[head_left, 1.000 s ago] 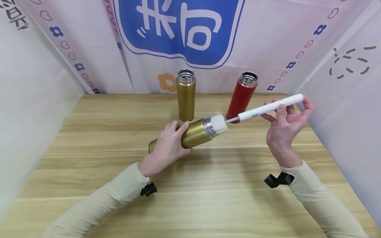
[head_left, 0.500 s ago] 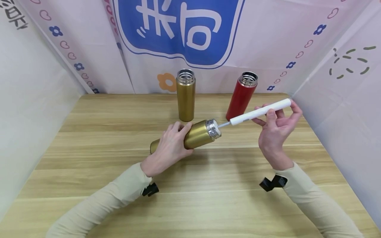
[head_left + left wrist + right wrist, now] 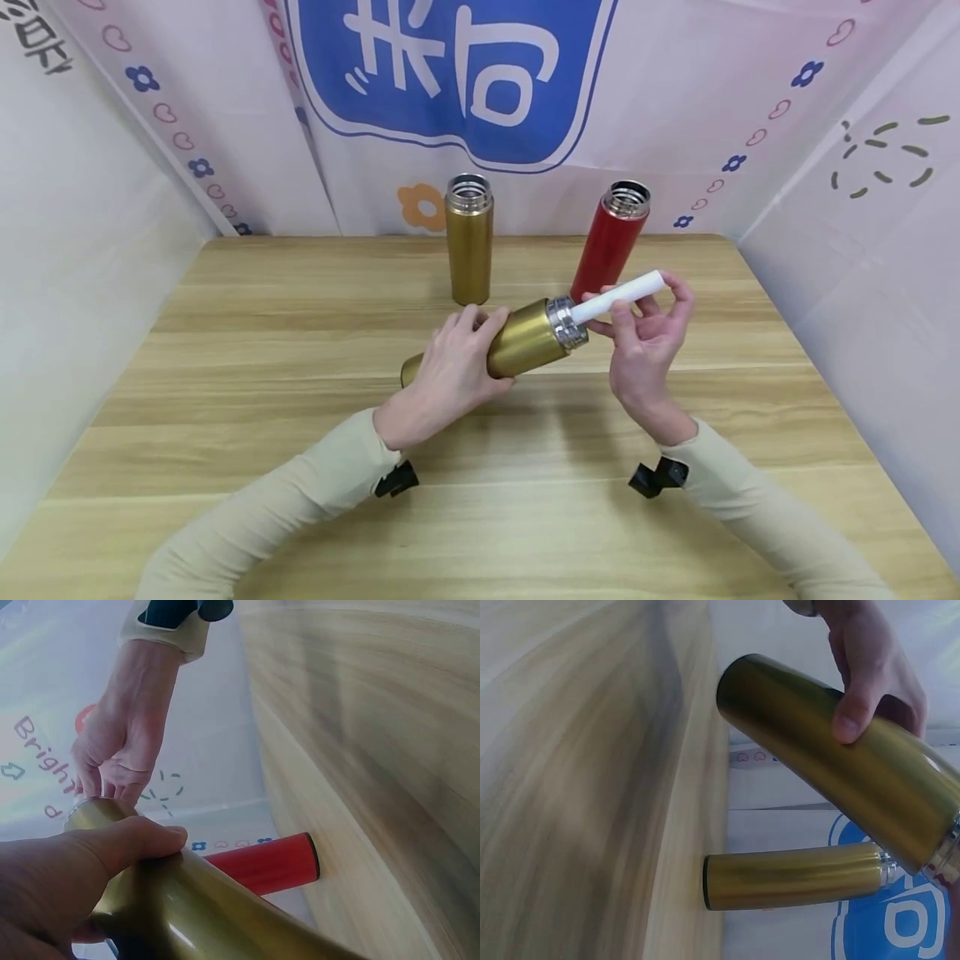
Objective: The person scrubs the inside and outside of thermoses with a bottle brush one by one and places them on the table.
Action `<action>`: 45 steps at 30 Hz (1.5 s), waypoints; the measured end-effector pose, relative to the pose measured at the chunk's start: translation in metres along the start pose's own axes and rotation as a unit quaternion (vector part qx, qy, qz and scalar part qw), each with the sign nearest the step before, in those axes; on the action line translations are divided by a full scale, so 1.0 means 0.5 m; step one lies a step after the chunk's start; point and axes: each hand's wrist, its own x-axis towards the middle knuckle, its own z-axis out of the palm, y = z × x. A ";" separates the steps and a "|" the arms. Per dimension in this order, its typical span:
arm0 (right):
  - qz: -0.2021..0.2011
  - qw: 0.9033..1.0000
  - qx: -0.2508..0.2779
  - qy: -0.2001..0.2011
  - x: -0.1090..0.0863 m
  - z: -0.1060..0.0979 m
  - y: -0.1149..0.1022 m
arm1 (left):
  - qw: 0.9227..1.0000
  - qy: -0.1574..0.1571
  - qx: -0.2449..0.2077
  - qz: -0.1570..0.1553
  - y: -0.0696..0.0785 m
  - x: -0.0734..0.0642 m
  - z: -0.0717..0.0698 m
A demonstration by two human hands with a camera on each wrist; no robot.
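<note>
My left hand grips a gold thermos bottle round its body, tilted with its steel mouth up to the right. In the right wrist view, the left thumb presses along the side of this gold bottle. A bottle brush runs into the mouth; only part of its white handle shows, while its sponge head and thin stem are hidden inside. My right hand holds that handle between thumb and fingers, close by the bottle's rim, with one finger at the handle's end.
A second gold bottle stands without a lid at the back middle of the wooden table. To its right, a red lidless bottle stands just behind the brush. Printed cloth walls enclose the back and sides.
The right hand has moved left and down, pushing the brush's white sponge and stem into the bottle until the handle enters the mouth. The left hand and bottle have shifted slightly right.
</note>
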 end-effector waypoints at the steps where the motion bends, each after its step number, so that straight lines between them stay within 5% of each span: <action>1: 0.006 1.000 -0.009 -0.003 -0.003 0.001 0.001 | 1.000 -0.001 0.000 -0.002 -0.001 0.000 0.001; 9: 0.011 0.999 -0.038 -0.010 -0.010 0.005 0.006 | 1.000 -0.006 -0.016 0.003 -0.008 0.002 0.008; 23: 0.008 0.997 -0.057 0.057 0.018 -0.003 -0.005 | 0.999 -0.017 -0.017 -0.022 -0.019 0.004 -0.002; 30: 0.027 0.991 0.027 0.131 0.063 -0.023 -0.046 | 0.999 -0.026 -0.005 -0.039 -0.034 -0.009 -0.011; 45: 0.031 0.987 0.043 0.152 0.086 -0.023 -0.085 | 1.000 -0.005 -0.006 -0.019 -0.027 -0.005 -0.010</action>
